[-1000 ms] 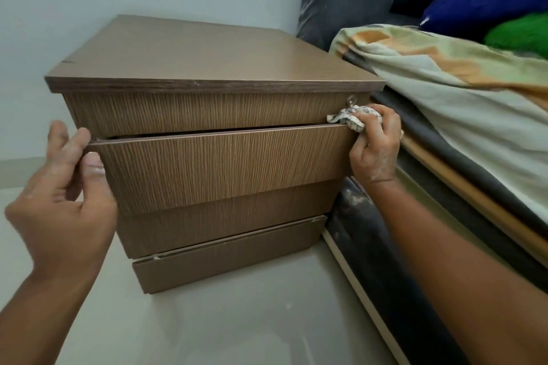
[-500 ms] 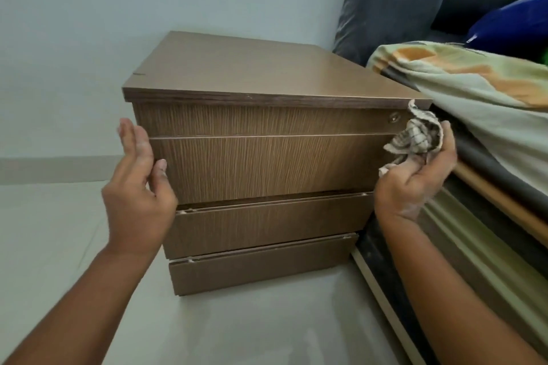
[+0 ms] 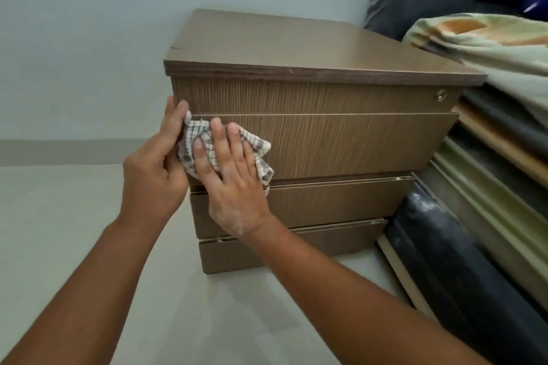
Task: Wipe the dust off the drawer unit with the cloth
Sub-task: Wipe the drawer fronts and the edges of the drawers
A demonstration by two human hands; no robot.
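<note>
A: Where are we seeing the cloth (image 3: 257, 154) lying just now?

B: We are seeing it lying crumpled against the front of the drawer unit (image 3: 326, 139), at the left end of the second drawer front (image 3: 355, 145), just below the seam under the top drawer. It is a checked cloth, and one corner is hanging down towards the third drawer front.

A: And the hands?

B: We are seeing the right hand (image 3: 229, 178) lying flat over the cloth, its fingers spread and straight, pressing it onto the drawer front. The left hand (image 3: 154, 169) is sitting at the unit's front left corner, its fingers stretched up along the edge and touching the cloth's left side. We are finding the two hands close together, almost touching, neither one curled into a fist.

A: What else are we noticing around the unit?

B: The unit is standing on a pale floor (image 3: 59, 231) against a light wall (image 3: 89, 24). To its right, a bed frame (image 3: 474, 216) is running alongside, and a patterned blanket (image 3: 489, 47) is drooping over the unit's top right corner. A small lock (image 3: 441, 95) is showing at the right end of the top drawer.
</note>
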